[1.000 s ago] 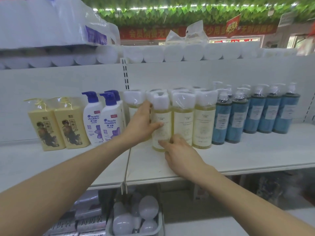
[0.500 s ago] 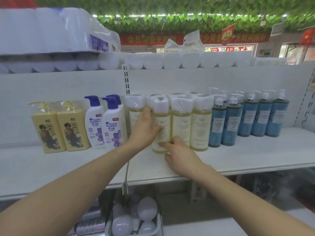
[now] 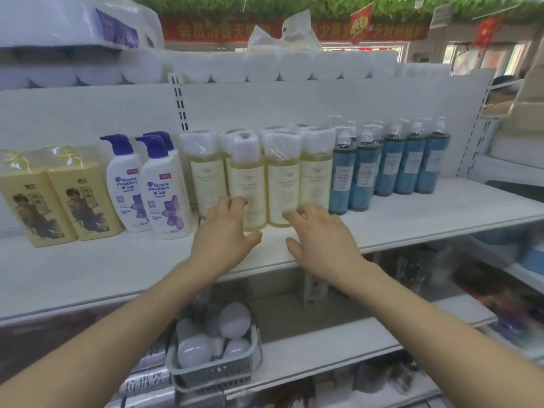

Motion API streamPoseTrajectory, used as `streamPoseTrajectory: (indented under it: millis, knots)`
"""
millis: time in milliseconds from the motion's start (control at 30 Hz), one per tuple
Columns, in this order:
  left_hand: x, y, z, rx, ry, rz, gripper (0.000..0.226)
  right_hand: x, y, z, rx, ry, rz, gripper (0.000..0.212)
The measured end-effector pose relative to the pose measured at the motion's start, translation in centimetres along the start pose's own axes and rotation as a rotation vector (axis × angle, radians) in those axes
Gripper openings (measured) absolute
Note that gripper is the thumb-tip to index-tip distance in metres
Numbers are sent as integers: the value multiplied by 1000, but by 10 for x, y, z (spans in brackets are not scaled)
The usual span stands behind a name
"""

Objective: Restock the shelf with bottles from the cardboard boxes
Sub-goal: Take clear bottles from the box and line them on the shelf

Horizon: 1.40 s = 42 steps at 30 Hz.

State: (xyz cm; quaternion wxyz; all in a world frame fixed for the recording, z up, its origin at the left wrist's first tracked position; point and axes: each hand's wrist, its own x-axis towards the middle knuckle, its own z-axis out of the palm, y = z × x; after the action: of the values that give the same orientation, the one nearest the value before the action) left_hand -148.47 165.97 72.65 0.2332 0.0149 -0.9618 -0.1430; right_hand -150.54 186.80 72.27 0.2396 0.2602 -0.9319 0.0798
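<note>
Bottles (image 3: 247, 187) with yellow liquid stand on the shelf (image 3: 412, 225); left hand (image 3: 226, 228) and right hand (image 3: 318, 234) hover just in front, fingers loosely spread, holding nothing. I'd nudge the 2 front ones flush, labels forward, gently.

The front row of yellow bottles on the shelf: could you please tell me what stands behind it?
White caps of a second row show above the front row of yellow bottles, with the white back panel beyond. That row's bodies and its count are hidden.
</note>
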Motion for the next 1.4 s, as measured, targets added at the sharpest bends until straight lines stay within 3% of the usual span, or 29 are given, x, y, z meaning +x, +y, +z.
streamPoseTrajectory:
  millis: [300,433,567,667,933,1167,1400]
  knots:
    - [-111,77,34,159,46,137,72,-100,24,1,-62,68,-15,53]
    - [-170,112,84,164,19,81,71,-168,59,31,-9,19,-49,50]
    - [-242,141,155,161,-137,-13,68,-249,105,80,60,-174,-69,53]
    - [-307,152,205,122,-327,-165,68,-316,128,121,87,-411,-39,58]
    - [-438,122,336,34,-731,-438,77,-461,146,253,262,-841,123,63]
    - [-547,90,486,41,-944,-418,80,-603,164,395,248,-1108,273,70]
    - [-637,73,630,-13,-1071,-381,77,-722,188,522,270,-1201,463,70]
